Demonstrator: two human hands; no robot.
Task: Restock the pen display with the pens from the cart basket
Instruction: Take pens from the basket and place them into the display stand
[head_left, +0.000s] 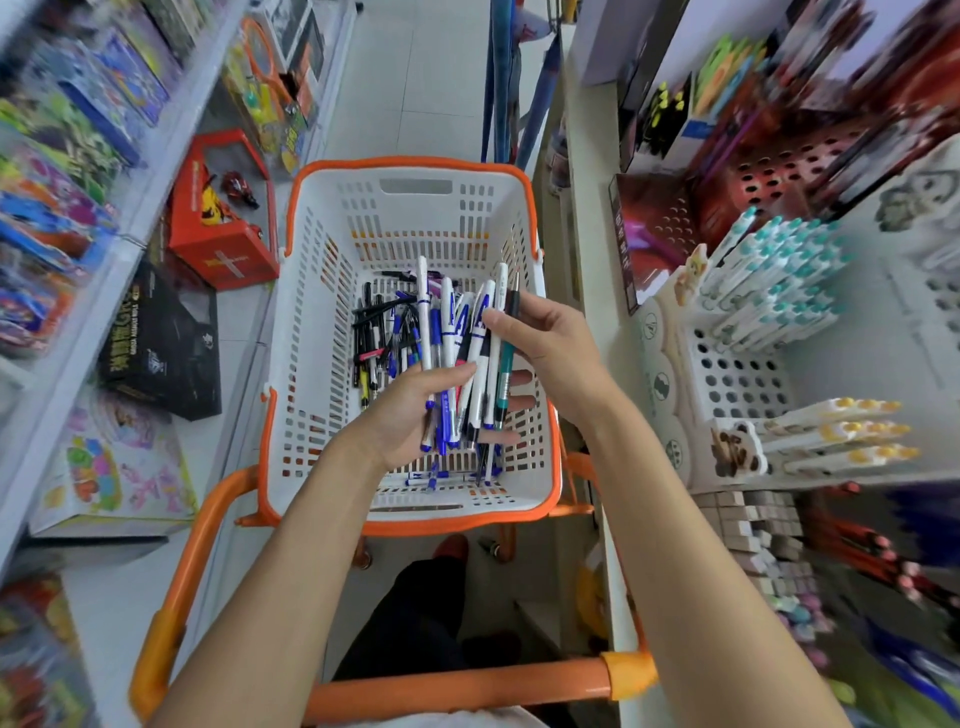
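A white cart basket (322, 270) with an orange rim sits on an orange cart, and several loose pens (382, 332) lie on its floor. Above it my left hand (415, 410) grips a fanned bundle of white-and-blue pens (470, 338). My right hand (540, 348) meets the bundle from the right, and its fingers pinch a teal pen (505, 379) at the bundle's right edge. The pen display (737, 374), a white holed rack on the right shelf, holds rows of teal-capped pens (779, 275) and yellow-capped pens (841, 431).
Toy boxes fill the left shelves, with a red box (223, 218) and a black box (161, 343) close to the basket. The orange cart handle (467, 686) crosses in front of me. Small erasers (753, 525) sit below the display. A tiled aisle runs ahead.
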